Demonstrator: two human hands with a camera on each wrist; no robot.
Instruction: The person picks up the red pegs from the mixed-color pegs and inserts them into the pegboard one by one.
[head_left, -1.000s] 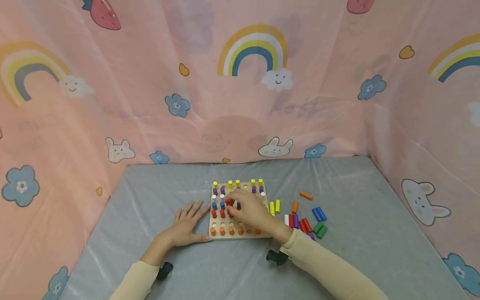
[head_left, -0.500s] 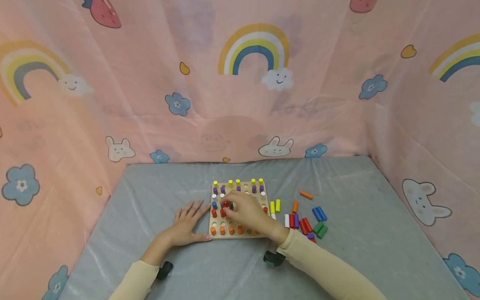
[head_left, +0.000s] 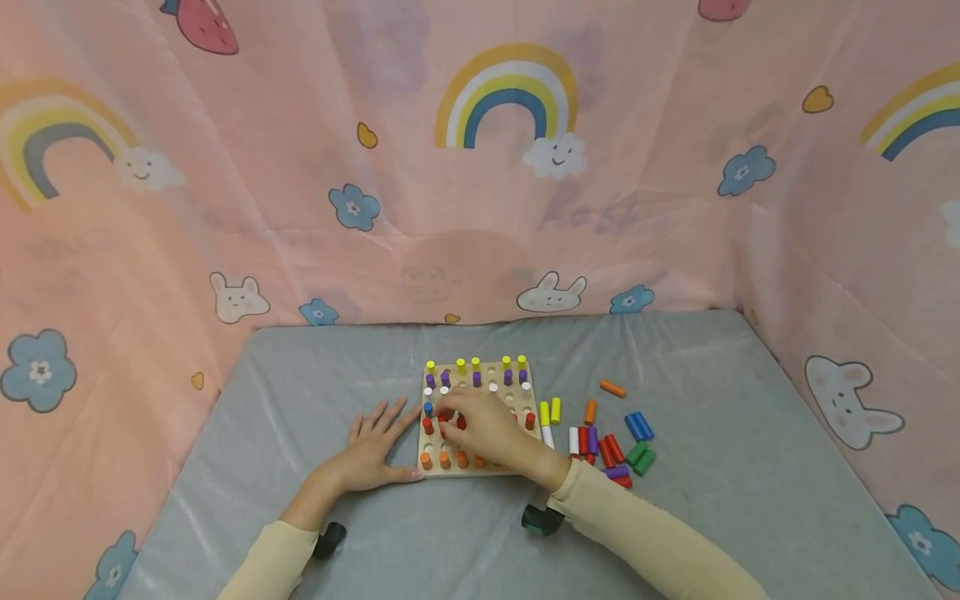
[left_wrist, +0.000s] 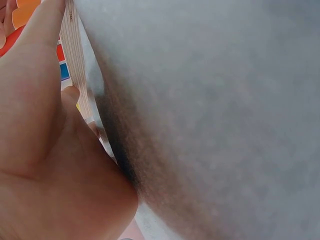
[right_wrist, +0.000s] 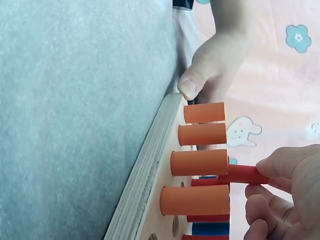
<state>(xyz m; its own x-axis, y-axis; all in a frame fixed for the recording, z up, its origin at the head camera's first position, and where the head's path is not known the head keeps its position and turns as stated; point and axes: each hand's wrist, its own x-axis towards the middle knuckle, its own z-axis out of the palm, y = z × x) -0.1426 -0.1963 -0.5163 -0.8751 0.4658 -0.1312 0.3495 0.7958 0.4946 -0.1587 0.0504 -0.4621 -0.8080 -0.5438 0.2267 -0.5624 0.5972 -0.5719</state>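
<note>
At the pegboard's near left corner, the left hand lay with fingers spread and thumb against the wood, its grip wide and holding nothing. Just inside the near edge of the pegboard stood orange pegs. Farther in, the right hand had shifted toward the left edge over the last second, uncovering a white peg; its narrow grip pinched a red peg, seemingly above the holes, so that peg was probably unseated. Past the right edge, loose pegs lay on the bench; yellow pegs lined the far edge.
</note>
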